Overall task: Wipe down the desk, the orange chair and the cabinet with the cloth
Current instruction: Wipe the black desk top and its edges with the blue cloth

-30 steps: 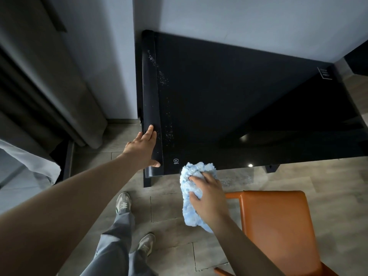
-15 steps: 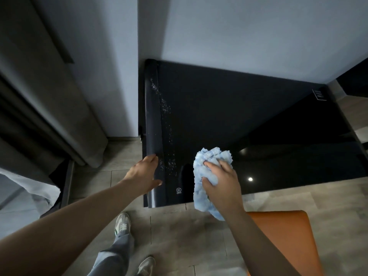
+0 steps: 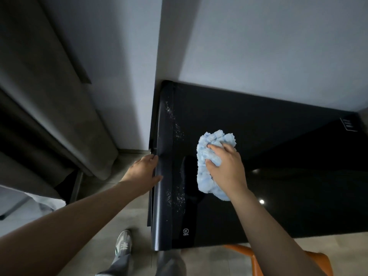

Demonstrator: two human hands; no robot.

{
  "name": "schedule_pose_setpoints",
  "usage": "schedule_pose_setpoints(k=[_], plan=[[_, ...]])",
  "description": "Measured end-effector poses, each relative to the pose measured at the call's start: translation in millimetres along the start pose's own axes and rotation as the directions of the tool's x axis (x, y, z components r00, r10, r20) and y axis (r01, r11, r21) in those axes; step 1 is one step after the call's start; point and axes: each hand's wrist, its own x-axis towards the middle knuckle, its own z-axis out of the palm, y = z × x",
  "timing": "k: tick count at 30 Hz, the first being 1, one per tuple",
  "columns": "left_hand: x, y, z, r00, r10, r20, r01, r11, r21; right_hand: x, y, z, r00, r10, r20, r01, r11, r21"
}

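Observation:
A glossy black desk stands against the white wall, with pale dust specks along its left strip. My right hand grips a fluffy light-blue cloth and presses it onto the desk top, left of centre. My left hand holds the desk's rounded left edge, thumb on top, fingers round the side. Only a corner of the orange chair shows at the bottom right, partly behind my right forearm. The cabinet is not in sight.
Grey curtains hang at the left, down to the tiled floor. My shoe and trouser legs stand just before the desk's front left corner. A white label sits at the desk's far right.
My right hand has carried the cloth from the desk's front edge farther onto the top. The view has shifted forward over the desk; my left hand has stayed on the left edge.

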Motion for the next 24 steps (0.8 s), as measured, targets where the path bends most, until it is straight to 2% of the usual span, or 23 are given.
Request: schedule_pose_setpoints(k=[6, 12, 20, 24], plan=[[32, 14, 1, 0.993, -0.110, -0.044, 0.105, 0.989, -0.105, 88, 1, 5, 0.993, -0.117, 0.029, 0.116, 0.993, 0.034], [76, 34, 0, 0.957, -0.258, -0.131, 0.226, 0.950, -0.215, 177, 4, 9, 0.966, -0.239, 0.101, 0.238, 0.971, 0.021], [131, 32, -3, 0.907, -0.356, -0.226, 0.288, 0.914, -0.286, 269, -8, 30, 0.929, -0.340, 0.144, 0.346, 0.938, -0.021], [135, 25, 2, 0.901, -0.351, -0.254, 0.280, 0.919, -0.278, 301, -19, 47, 0.918, -0.362, 0.163, 0.370, 0.929, -0.020]])
